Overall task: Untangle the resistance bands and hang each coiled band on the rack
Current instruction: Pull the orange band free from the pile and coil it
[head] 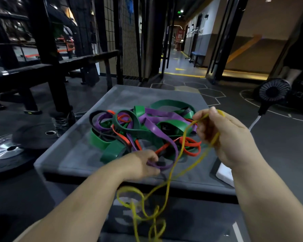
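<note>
The right hand (222, 137) pinched the yellow band (182, 147), which hung long and down from its fingers, just beside the left hand (142, 163), whose fingers held the purple band (176, 152).

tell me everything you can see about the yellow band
The yellow band is a thin, rubbery-looking strip. The right hand pinches it in its fingers beside the tangle of green, purple and orange bands. Two strands drop past the front edge of the grey padded platform and hang in loose loops below.
</note>
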A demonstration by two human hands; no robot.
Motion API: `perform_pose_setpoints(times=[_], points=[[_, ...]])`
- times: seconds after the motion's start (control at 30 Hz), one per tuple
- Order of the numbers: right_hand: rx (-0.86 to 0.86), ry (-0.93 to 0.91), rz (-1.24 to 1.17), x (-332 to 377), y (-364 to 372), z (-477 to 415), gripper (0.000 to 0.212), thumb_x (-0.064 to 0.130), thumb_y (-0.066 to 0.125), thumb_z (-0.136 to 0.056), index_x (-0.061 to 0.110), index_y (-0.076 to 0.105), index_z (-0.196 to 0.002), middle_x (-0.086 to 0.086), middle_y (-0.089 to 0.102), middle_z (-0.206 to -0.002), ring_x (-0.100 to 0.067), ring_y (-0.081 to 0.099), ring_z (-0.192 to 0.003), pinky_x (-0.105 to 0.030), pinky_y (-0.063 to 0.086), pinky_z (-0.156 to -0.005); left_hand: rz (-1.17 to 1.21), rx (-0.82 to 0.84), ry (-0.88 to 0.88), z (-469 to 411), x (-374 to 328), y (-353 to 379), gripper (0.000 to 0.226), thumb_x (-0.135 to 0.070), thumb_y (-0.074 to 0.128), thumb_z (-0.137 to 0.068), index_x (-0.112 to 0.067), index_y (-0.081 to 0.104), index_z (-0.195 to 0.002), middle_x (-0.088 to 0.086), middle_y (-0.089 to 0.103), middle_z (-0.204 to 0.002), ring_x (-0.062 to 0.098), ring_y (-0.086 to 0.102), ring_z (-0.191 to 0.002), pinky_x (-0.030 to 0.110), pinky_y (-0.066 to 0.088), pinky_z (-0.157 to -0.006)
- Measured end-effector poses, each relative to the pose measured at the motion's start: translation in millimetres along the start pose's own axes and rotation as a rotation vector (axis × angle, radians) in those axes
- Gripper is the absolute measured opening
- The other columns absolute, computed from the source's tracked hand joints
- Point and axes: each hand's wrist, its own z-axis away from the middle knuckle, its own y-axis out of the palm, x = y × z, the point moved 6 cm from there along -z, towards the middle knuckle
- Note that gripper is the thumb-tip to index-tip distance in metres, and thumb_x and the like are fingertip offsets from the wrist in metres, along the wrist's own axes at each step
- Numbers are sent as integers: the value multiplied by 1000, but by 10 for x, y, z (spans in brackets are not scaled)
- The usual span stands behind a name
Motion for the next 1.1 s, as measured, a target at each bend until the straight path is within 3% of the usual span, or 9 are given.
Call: perform_pose_setpoints(times=[0.17, 0.27, 0.37, 0.43, 0.57, 0.7, 0.87, 1.0, 1.1], points=[[69, 69, -31, -165, 264, 41, 31, 20, 44, -98, 10, 70, -84, -2, 56, -62, -13, 46, -48, -19, 39, -46, 819, 3, 225, 77, -352, -62, 27, -11, 49, -99, -24, 55, -123, -7, 63, -117, 6, 56, -116, 20, 44, -90], [23, 87, -17, -264, 308, 7, 32, 13, 40, -103, 8, 70, -93, 0, 56, -63, -10, 37, -44, -18, 31, -42, 872, 51, 229, 36, -354, 50, 19, -15, 46, -101, -23, 63, -98, -8, 69, -85, 9, 66, -83, 31, 45, -87], [-62, 176, -77, -397, 193, -75, 29, 19, 42, -104, 5, 68, -102, 0, 52, -65, -8, 28, -41, -17, 21, -40, 1016, -20, 171, -14, -274, -5, 26, -17, 38, -104, -13, 53, -82, -2, 42, -61, 9, 41, -51, 27, 44, -59], [-116, 329, -70, -556, 115, -89, 29, 29, 48, -101, 4, 63, -98, 0, 45, -62, -6, 23, -38, -16, 16, -38, 1061, -142, 191, -50, -208, -136, 28, -19, 36, -105, -14, 49, -81, -5, 33, -60, 8, 28, -50, 22, 25, -48], [263, 690, -122, -883, 328, 106, 44, 57, 73, -70, 14, 63, -69, 5, 36, -53, -2, 21, -34, -11, 16, -33, 1060, -260, 276, -90, -164, -336, 27, -20, 35, -105, -12, 51, -85, -7, 34, -59, 8, 23, -50, 25, 14, -50], [606, 480, -637, -762, 582, 30, 43, 47, 62, -91, 10, 64, -70, 3, 36, -54, -6, 27, -40, -14, 29, -39, 921, -217, 222, -237, -182, -239, 27, -12, 38, -103, -16, 58, -84, -5, 41, -57, 6, 35, -49, 20, 29, -49], [64, 292, -636, -705, 361, -277, 51, 48, 42, -86, 15, 76, -69, 2, 50, -56, -13, 54, -54, -22, 48, -48, 544, -65, 191, -385, -283, 4, 28, -22, 47, -101, -32, 53, -76, -8, 47, -54, 1, 41, -50, 18, 33, -53], [-68, 162, -502, -721, 141, -386, 45, 43, 41, -90, 18, 78, -82, 1, 62, -70, -15, 67, -79, -36, 53, -88, 440, 77, 131, -425, -219, 83, 15, -22, 49, -100, -23, 60, -89, -8, 53, -64, 8, 49, -58, 24, 42, -63], [-174, 36, -385, -598, -113, -436, 40, 34, 37, -102, 21, 73, -92, 6, 63, -73, -13, 65, -86, -41, 46, -100, 322, 196, 74, -404, -129, 131, 9, -20, 52, -99, -17, 57, -92, -4, 57, -71, 6, 54, -60, 16, 46, -59]])
